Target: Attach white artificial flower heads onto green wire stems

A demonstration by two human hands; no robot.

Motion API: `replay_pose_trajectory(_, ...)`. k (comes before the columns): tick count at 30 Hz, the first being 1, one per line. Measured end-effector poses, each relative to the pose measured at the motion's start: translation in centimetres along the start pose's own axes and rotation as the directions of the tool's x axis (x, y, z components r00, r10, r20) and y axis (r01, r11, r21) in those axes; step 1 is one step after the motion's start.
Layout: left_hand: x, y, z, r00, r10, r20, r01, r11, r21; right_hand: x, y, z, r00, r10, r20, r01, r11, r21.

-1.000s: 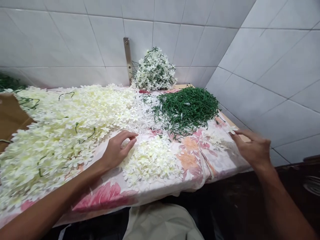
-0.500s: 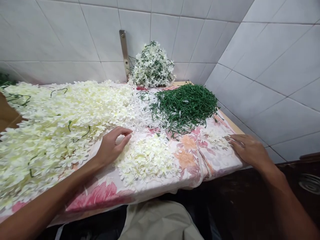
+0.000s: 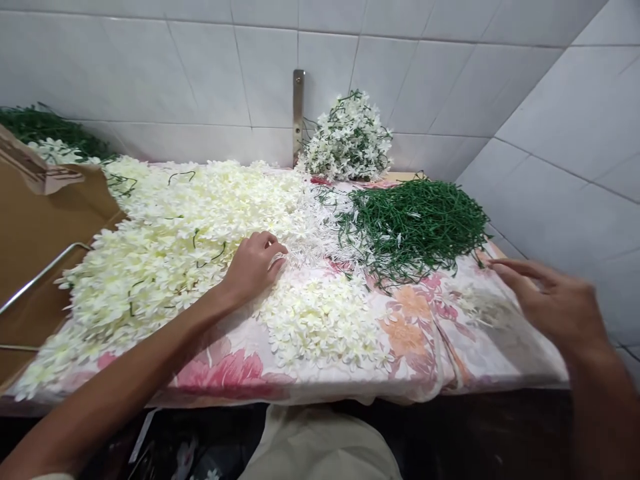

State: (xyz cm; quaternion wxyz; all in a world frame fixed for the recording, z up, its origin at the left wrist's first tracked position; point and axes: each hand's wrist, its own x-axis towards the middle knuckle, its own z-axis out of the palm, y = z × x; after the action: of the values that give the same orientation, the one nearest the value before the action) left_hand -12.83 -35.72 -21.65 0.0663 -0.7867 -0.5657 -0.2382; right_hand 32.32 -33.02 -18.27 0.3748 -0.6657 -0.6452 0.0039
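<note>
My left hand [image 3: 256, 267] is curled at the edge of the big heap of cream-white artificial flower heads [image 3: 210, 213], thumb and fingertips close together. Whatever may be between them is too small to make out. Just below it lies a smaller pile of the same flower heads [image 3: 325, 323]. At the right, my right hand [image 3: 555, 303] has thumb and forefinger pinched at the tip of a green artificial stem [image 3: 480, 263]. This stem juts from the right side of the green stem pile [image 3: 425, 223]. Thin white stamens [image 3: 310, 243] lie between flower heap and stems.
A small scatter of white pieces [image 3: 483, 303] lies on the floral tablecloth [image 3: 225, 370] near my right hand. Against the tiled wall stands a mound of assembled flowers [image 3: 350, 137], beside a metal bracket [image 3: 299, 113]. A cardboard box [image 3: 50, 220] is at the left.
My right hand has moved from the white scatter up to the green pile's right edge. The left hand stays near the flower heap. The view has swung left, showing more of the box.
</note>
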Motion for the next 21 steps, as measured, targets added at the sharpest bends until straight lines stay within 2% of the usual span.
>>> replay_pose_trajectory(2, 0.1, -0.2, 0.0, 1.000, -0.002, 0.027, 0.002, 1.000, -0.018, -0.3, -4.1, 2.0, 0.963, -0.266, 0.045, 0.260, 0.960, 0.101)
replay_pose_trajectory(3, 0.1, -0.2, -0.2, 0.999, 0.013, 0.048, -0.011, 0.999, -0.042, -0.5, -6.2, 3.1, 0.915, -0.391, 0.104, 0.374, 0.915, 0.151)
replay_pose_trajectory(6, 0.2, -0.5, -1.0, 0.969, 0.130, 0.212, -0.099, 0.984, -0.149, -1.1, -11.9, 6.1, 0.703, -0.656, 0.273, 0.578, 0.752, 0.316)
replay_pose_trajectory(8, 0.2, -0.8, -1.9, 0.915, 0.215, 0.340, -0.142, 0.963, -0.227, -1.3, -14.7, 8.1, 0.557, -0.742, 0.374, 0.647, 0.670, 0.365)
replay_pose_trajectory(10, 0.2, -1.1, -2.7, 0.879, 0.256, 0.402, -0.150, 0.950, -0.276, -1.5, -16.7, 10.0, 0.418, -0.781, 0.464, 0.684, 0.607, 0.405)
replay_pose_trajectory(12, 0.2, -1.2, -3.2, 0.881, 0.248, 0.403, -0.141, 0.951, -0.276, -1.5, -17.9, 11.7, 0.335, -0.788, 0.516, 0.698, 0.576, 0.425)
replay_pose_trajectory(13, 0.2, -1.2, -3.4, 0.887, 0.233, 0.398, -0.133, 0.956, -0.263, -1.5, -18.4, 12.4, 0.322, -0.783, 0.531, 0.700, 0.575, 0.423)
replay_pose_trajectory(14, 0.2, -1.2, -3.4, 0.896, 0.213, 0.390, -0.123, 0.962, -0.243, -1.6, -18.8, 13.1, 0.329, -0.773, 0.542, 0.700, 0.585, 0.410)
replay_pose_trajectory(17, 0.2, -1.1, -3.4, 0.919, 0.132, 0.372, -0.069, 0.982, -0.178, -1.8, -19.8, 14.7, 0.415, -0.725, 0.549, 0.692, 0.643, 0.327)
replay_pose_trajectory(19, 0.2, -1.0, -3.4, 0.918, 0.107, 0.382, -0.045, 0.985, -0.169, -1.9, -20.4, 15.4, 0.464, -0.703, 0.539, 0.706, 0.661, 0.254)
replay_pose_trajectory(21, 0.1, -1.1, -3.5, 0.905, 0.149, 0.399, -0.072, 0.977, -0.202, -2.0, -20.9, 15.8, 0.459, -0.720, 0.521, 0.752, 0.627, 0.203)
